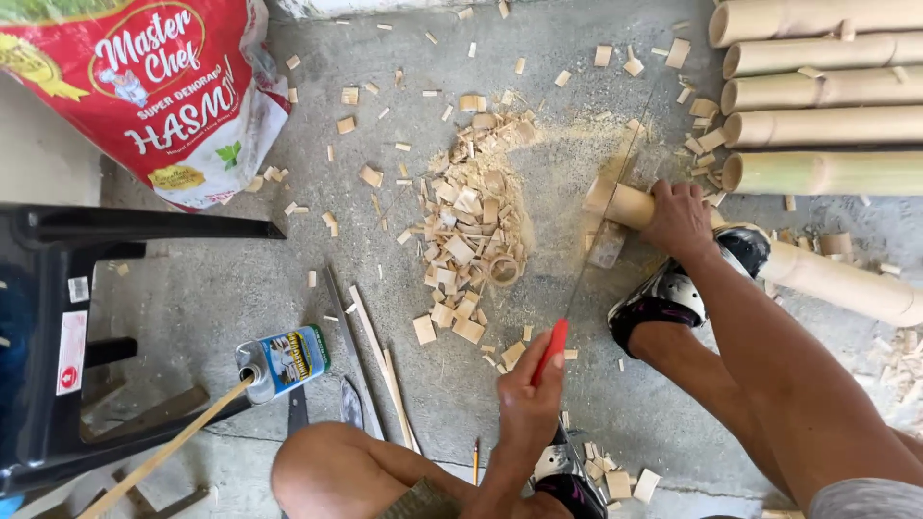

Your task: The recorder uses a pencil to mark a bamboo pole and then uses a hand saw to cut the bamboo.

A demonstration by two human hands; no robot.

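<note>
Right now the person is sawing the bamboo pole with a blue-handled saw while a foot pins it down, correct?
Not quite: the head view shows the saw handle is red, not blue. A foot does pin the bamboo pole.

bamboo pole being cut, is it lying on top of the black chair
No, the bamboo pole lies on the concrete floor, pinned by the right hand and a shoe, far from the black chair.
</note>
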